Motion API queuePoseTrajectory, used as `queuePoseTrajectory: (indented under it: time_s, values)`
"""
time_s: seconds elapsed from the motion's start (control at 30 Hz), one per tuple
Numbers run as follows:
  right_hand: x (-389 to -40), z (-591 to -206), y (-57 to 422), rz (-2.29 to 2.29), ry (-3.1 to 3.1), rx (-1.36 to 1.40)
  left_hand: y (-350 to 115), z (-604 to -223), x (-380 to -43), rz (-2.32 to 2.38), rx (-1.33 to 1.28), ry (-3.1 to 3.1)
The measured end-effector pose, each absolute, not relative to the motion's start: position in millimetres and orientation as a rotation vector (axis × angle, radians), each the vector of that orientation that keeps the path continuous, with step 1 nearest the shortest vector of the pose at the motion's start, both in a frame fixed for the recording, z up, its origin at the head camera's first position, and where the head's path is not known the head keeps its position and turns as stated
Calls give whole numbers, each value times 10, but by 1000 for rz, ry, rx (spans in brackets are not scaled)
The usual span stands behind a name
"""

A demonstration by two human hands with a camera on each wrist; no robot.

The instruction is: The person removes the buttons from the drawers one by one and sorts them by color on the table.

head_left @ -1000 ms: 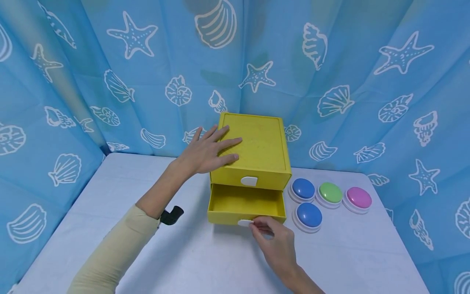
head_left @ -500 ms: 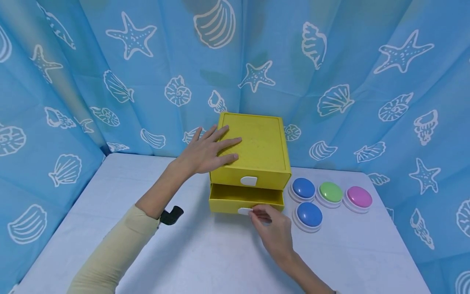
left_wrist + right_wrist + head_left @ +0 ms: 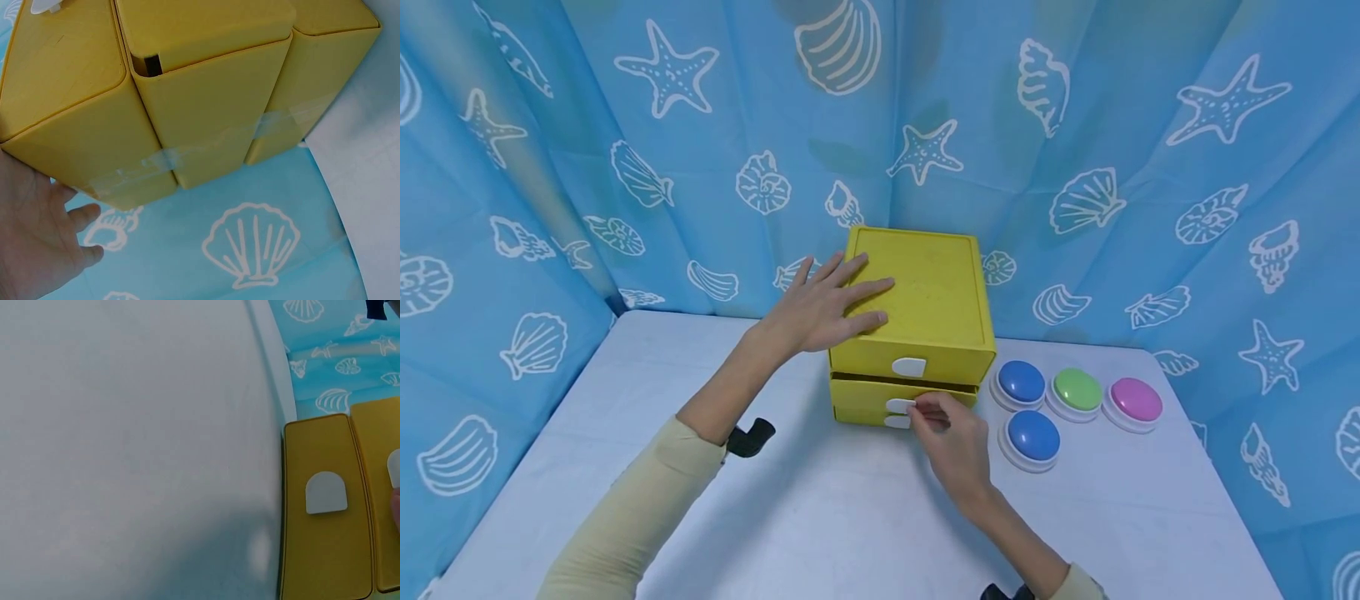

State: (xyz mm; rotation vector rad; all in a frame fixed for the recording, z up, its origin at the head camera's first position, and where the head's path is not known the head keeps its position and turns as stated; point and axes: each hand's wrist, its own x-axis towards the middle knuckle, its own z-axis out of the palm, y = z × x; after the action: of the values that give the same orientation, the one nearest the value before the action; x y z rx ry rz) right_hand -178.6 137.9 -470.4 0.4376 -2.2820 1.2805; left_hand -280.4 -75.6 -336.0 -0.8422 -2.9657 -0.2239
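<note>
A yellow drawer unit [image 3: 936, 287] with three stacked drawers stands against the curtain. My left hand [image 3: 820, 310] rests on its top, fingers spread near the left edge. With thumb and fingertips, my right hand [image 3: 957, 446] pinches the white handle [image 3: 898, 406] of the middle drawer [image 3: 859, 393]. That drawer sticks out slightly, leaving a narrow dark gap above its front; the left wrist view shows its front edge [image 3: 212, 37] standing out between its neighbours. Below it, the bottom drawer [image 3: 331, 556] is flush, its white handle [image 3: 325, 493] untouched. Only a fingertip of the right hand shows in the right wrist view.
To the unit's right are two blue push buttons [image 3: 1033, 435], a green button [image 3: 1077, 389] and a pink button [image 3: 1136, 400], all on white bases. A white cloth covers the table [image 3: 820, 517]. Blue curtains [image 3: 745, 108] with shell prints enclose the back and sides.
The right hand has pushed the middle drawer back from well pulled out to nearly closed, hiding its inside and bringing the bottom handle into view. The left hand has stayed on top.
</note>
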Motion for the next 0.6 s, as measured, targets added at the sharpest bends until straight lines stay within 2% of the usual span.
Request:
queuePoseTrajectory:
  time_s: [0.6]
  values:
    - [-1887,-4802,1372,1376,-2199,476,-760,-3329,-2784,-239,-847,-2987]
